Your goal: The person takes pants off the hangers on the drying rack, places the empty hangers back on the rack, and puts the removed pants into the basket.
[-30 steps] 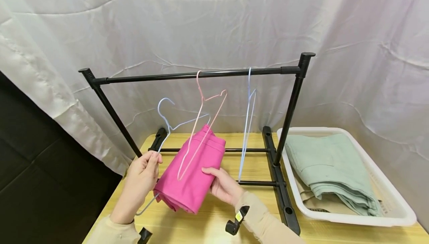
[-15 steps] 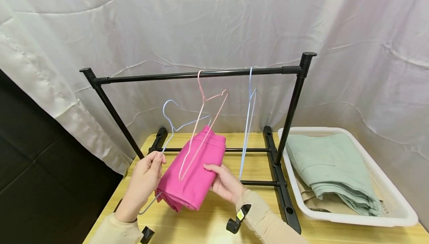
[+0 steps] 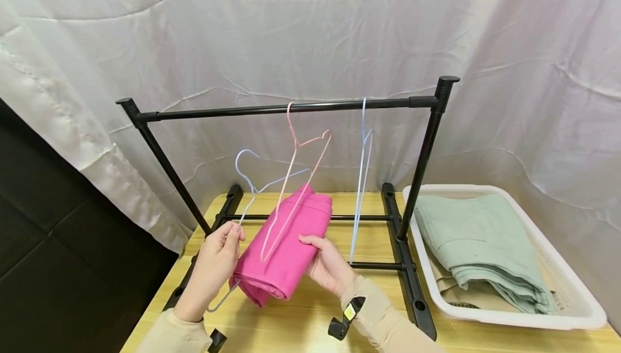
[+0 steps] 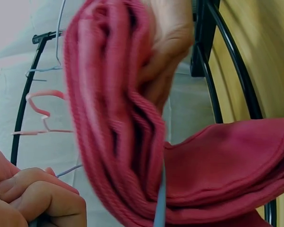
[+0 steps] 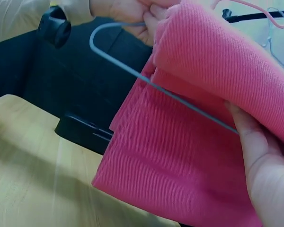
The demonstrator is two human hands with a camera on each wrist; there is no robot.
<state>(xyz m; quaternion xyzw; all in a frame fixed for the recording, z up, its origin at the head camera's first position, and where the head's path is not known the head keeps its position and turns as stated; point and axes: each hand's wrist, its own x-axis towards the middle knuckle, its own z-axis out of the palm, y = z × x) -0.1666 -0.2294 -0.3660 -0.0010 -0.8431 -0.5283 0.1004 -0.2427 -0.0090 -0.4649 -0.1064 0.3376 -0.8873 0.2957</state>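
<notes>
My left hand (image 3: 215,258) pinches one side of a light blue wire hanger (image 3: 255,189), whose hook points up and is off the rail. A folded pink garment (image 3: 296,234) of ribbed cloth lies over the hanger. In the right wrist view, the hanger's lower bar (image 5: 123,66) runs between the upper fold and a flap hanging below. With my right hand (image 3: 332,269) I grip the garment's right side, thumb on top; the fingers underneath are mostly hidden. The left wrist view shows several stacked layers of the garment (image 4: 118,113).
A black rack's top rail (image 3: 218,111) carries a pink hanger (image 3: 296,143), which overlaps the garment in the head view, and another blue hanger (image 3: 364,138). To the right, a white basket (image 3: 577,288) holds folded green (image 3: 475,234) and tan (image 3: 448,283) clothes.
Both hands, with the blue hanger and pink garment, have shifted slightly to the right. The hanger's hook sits a little lower. Both grips look unchanged.
</notes>
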